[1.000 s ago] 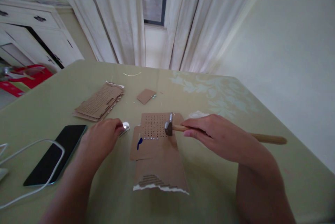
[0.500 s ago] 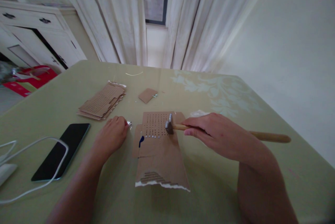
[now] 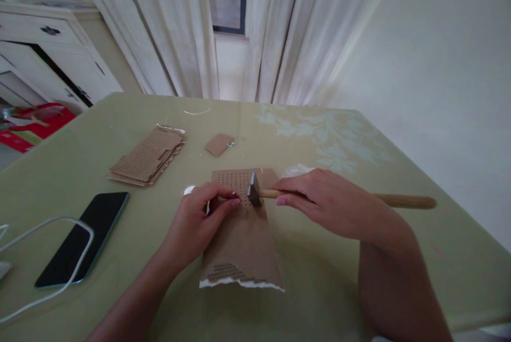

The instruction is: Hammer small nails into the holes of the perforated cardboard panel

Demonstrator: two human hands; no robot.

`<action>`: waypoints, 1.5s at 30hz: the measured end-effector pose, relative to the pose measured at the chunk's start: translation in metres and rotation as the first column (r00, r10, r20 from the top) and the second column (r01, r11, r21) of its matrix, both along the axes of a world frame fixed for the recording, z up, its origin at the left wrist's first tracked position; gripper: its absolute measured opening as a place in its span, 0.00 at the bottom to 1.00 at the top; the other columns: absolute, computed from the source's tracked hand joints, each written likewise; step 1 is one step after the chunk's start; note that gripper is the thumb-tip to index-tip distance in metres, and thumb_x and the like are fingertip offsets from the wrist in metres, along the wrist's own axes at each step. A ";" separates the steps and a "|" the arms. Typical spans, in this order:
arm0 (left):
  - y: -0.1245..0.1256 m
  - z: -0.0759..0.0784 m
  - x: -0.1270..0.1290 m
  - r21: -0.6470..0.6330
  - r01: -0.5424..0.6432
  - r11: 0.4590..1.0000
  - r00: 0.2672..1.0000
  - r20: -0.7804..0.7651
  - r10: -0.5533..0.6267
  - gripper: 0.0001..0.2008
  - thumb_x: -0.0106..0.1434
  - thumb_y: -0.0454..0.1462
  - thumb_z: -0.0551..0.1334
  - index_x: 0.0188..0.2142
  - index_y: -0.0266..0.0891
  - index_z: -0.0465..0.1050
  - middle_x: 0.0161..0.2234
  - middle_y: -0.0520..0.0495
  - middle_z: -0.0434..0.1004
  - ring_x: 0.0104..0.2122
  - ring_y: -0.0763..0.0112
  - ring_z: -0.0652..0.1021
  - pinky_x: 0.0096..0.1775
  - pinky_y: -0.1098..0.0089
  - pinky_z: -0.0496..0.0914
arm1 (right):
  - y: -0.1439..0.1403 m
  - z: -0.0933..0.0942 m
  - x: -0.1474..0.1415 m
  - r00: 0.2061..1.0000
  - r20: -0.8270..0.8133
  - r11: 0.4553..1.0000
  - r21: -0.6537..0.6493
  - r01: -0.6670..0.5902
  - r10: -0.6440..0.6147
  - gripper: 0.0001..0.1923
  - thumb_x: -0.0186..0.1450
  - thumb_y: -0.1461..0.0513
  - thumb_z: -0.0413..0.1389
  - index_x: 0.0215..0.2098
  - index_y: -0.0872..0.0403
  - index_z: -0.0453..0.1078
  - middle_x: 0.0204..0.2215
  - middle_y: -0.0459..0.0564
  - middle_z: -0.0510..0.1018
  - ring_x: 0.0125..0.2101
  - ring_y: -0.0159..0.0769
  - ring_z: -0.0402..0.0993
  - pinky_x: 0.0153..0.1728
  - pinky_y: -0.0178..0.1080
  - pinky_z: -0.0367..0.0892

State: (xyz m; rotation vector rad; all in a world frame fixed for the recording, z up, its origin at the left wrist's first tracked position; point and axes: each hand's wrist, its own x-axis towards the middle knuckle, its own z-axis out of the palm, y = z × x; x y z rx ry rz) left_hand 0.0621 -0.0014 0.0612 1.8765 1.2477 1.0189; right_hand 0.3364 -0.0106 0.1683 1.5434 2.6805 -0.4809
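My right hand (image 3: pixel 327 204) was closed around the wooden handle of the hammer (image 3: pixel 279 194), gripping it close behind the metal head, with the rest of the handle sticking out past my wrist. The head rested over the dotted, perforated part of the cardboard sheet (image 3: pixel 241 241), at that sheet's far right. My left hand (image 3: pixel 199 219) lay on the same sheet, just left of the hammer head, with thumb and fingertips pinched together over the rows of holes; whatever they pinched was too small for me to tell. The cardboard sheet lay flat on the green table (image 3: pixel 399 257), its torn white edge nearest to me.

Just beyond the sheet's far left corner, a small white object (image 3: pixel 189 190) sat next to my left hand. Farther from the sheet on that side lay a stack of perforated cardboard pieces (image 3: pixel 148 155), and a small cardboard scrap (image 3: pixel 219 145) lay beyond the sheet's far edge. Well to the left of the sheet, a black phone (image 3: pixel 82 237) lay face up with a white cable (image 3: pixel 51 257) looped across it.
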 end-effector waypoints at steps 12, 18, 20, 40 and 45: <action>-0.001 -0.001 0.000 0.045 0.042 0.998 0.996 -0.084 -0.038 0.06 0.71 0.43 0.70 0.40 0.51 0.89 0.37 0.53 0.90 0.35 0.63 0.81 0.41 0.62 0.69 | 0.000 0.000 0.000 1.000 0.025 1.000 0.008 -0.008 0.008 0.19 0.85 0.53 0.53 0.58 0.51 0.84 0.49 0.55 0.90 0.46 0.50 0.86 0.47 0.47 0.71; -0.001 -0.002 0.000 0.092 0.063 0.994 0.994 -0.092 -0.055 0.05 0.73 0.42 0.70 0.41 0.51 0.88 0.38 0.53 0.90 0.37 0.62 0.83 0.42 0.63 0.69 | -0.001 0.000 -0.001 1.000 0.024 1.000 0.009 -0.005 0.004 0.19 0.85 0.53 0.53 0.59 0.51 0.84 0.50 0.56 0.90 0.47 0.50 0.87 0.48 0.46 0.72; -0.001 -0.002 0.000 0.123 0.075 0.990 0.994 -0.092 -0.063 0.05 0.73 0.40 0.70 0.42 0.50 0.88 0.37 0.54 0.90 0.36 0.63 0.83 0.41 0.64 0.69 | -0.001 -0.001 0.000 1.000 0.018 1.000 0.016 -0.010 0.010 0.19 0.84 0.53 0.53 0.58 0.51 0.84 0.49 0.56 0.90 0.46 0.50 0.87 0.48 0.46 0.72; -0.002 -0.007 0.000 0.174 0.135 0.975 0.978 -0.181 -0.103 0.07 0.77 0.38 0.66 0.44 0.48 0.86 0.44 0.50 0.88 0.44 0.61 0.83 0.48 0.61 0.70 | -0.005 0.013 -0.003 0.940 -0.326 0.989 0.069 0.129 -0.100 0.16 0.84 0.54 0.54 0.48 0.49 0.83 0.38 0.46 0.88 0.36 0.38 0.81 0.39 0.38 0.65; -0.005 -0.006 0.001 0.221 0.165 0.961 0.963 -0.247 -0.108 0.10 0.79 0.38 0.63 0.44 0.48 0.85 0.44 0.51 0.88 0.43 0.60 0.82 0.46 0.60 0.67 | -0.012 0.016 -0.007 0.906 -0.418 0.990 0.082 0.119 -0.074 0.14 0.84 0.53 0.55 0.48 0.48 0.82 0.37 0.42 0.87 0.33 0.33 0.78 0.37 0.37 0.64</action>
